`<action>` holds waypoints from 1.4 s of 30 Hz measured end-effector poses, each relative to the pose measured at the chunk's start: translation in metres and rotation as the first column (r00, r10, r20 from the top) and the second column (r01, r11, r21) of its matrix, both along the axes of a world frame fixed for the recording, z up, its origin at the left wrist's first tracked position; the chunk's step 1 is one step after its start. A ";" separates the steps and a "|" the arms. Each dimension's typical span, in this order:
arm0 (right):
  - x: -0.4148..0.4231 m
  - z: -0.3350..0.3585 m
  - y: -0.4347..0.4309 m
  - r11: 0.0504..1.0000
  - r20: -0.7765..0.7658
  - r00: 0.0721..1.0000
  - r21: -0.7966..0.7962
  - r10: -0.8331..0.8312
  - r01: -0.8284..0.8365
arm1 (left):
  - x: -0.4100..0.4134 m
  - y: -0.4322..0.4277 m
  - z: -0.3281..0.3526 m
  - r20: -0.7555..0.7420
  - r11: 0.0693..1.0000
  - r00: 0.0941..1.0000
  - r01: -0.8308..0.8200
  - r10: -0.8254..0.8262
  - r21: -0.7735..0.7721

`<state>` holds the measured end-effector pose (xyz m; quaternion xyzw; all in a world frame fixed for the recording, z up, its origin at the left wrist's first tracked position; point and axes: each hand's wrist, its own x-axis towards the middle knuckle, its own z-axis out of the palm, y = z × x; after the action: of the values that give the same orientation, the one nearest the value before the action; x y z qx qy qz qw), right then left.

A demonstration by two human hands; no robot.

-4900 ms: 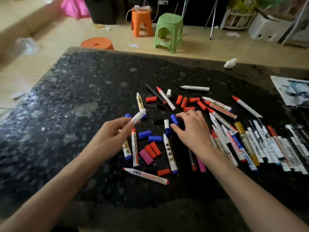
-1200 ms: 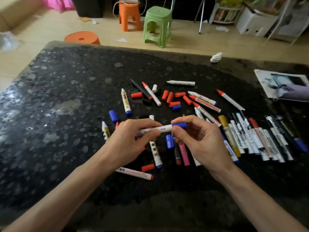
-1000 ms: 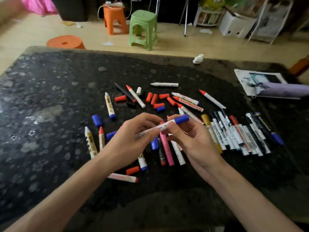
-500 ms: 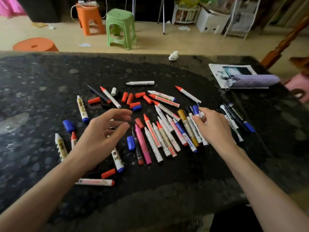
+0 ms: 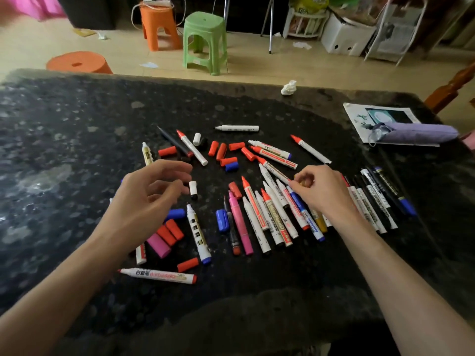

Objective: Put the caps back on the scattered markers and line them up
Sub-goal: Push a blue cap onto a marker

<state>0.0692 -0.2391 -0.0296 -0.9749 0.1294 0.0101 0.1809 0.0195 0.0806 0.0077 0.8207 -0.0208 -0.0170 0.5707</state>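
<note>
Slim white plastic markers (image 5: 272, 217) lie side by side in a slanted row on the glossy, speckled black stone table (image 5: 77, 124), with stubby red caps (image 5: 221, 151) scattered beyond them. The left hand (image 5: 151, 199) hovers empty, fingers loosely curled. The right hand (image 5: 323, 194) curls its fingertips onto the row; whether it pinches a marker I cannot tell. The blue-capped marker (image 5: 307, 217) that both hands held a second ago now lies in that row.

Across the table (image 5: 77, 124), markers (image 5: 272, 219) and loose caps (image 5: 221, 151) are lying.
The loose caps are sitting left and behind; a pouch (image 5: 421, 133) is resting on a sheet (image 5: 359, 116) far right; stools (image 5: 204, 23) are standing behind.
</note>
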 end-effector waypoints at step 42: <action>-0.046 -0.005 0.141 0.824 -0.100 0.828 -0.086 0.551 -0.559 | -0.014 0.106 -0.029 -0.105 0.883 0.992 0.112 -0.072 0.456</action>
<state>0.0230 -0.0977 -0.0345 -0.9779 -0.1531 0.0894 0.1105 0.0058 0.1865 -0.0217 0.9292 -0.0307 -0.0835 0.3588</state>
